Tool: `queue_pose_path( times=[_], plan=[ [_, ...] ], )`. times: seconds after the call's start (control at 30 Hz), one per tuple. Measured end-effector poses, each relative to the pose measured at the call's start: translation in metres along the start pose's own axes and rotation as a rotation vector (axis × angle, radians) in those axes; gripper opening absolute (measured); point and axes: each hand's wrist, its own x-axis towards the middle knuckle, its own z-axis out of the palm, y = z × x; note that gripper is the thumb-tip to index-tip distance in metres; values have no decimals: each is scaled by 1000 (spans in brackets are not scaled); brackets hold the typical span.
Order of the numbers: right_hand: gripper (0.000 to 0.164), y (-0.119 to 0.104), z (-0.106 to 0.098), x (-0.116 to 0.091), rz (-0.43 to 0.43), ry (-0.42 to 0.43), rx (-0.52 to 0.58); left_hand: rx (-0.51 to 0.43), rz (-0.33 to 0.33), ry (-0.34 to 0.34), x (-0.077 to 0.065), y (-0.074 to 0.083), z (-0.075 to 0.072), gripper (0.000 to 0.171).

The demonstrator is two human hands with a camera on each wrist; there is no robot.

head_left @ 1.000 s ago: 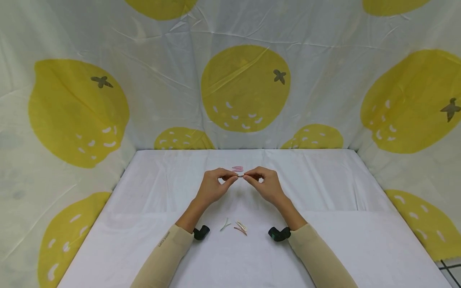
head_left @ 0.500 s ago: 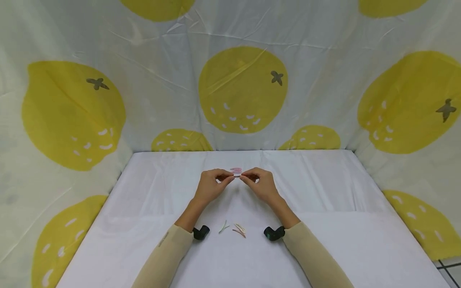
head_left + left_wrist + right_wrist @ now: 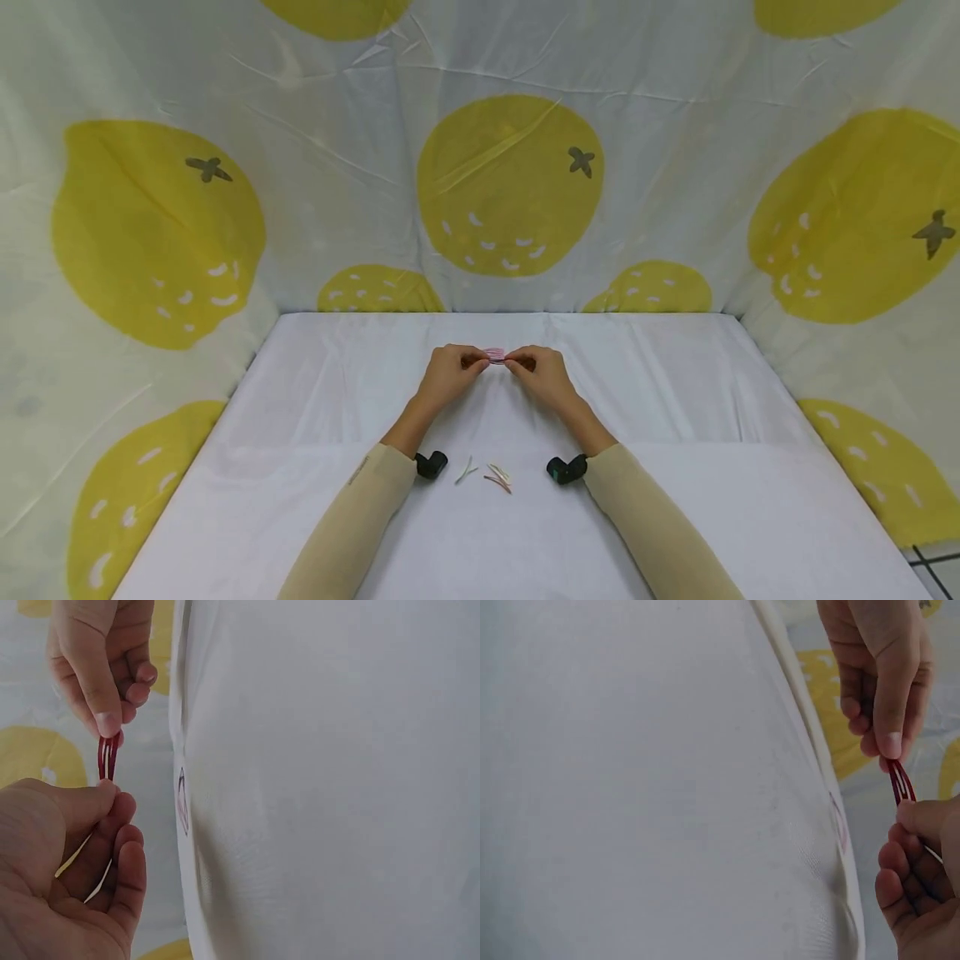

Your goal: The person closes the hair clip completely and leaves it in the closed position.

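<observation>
A dark red snap hair clip is stretched between both hands, its long slot showing in the wrist views. My left hand pinches one end between thumb and fingertips. At the other end, my right hand pinches it the same way, as the right wrist view shows with the red hair clip between the two thumbs. Several slim pink clips lie on the white cloth just beyond the fingertips, partly overlapped by the held clip in the head view.
Nearer the body, between the forearms, lie a pale green V-shaped clip and a small group of yellowish and reddish clips. The white-covered table meets a lemon-print curtain at the back and both sides.
Both hands have moved a little away from the body with the red hair clip, bringing it up to the pink clips. The clips near the forearms lie as before.
</observation>
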Motion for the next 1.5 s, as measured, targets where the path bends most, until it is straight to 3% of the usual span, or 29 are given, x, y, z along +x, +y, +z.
queue_pose_path(
  times=[0.37,0.83,1.5],
  plan=[
    [10,7,7,10,74,-28,-27,25,-82,-26,12,-13,6,11],
    [11,6,13,20,180,-81,-73,48,-165,-42,17,-19,8,8],
    [7,11,16,23,195,-88,-77,38,-234,-76,22,-20,8,6]
  ],
)
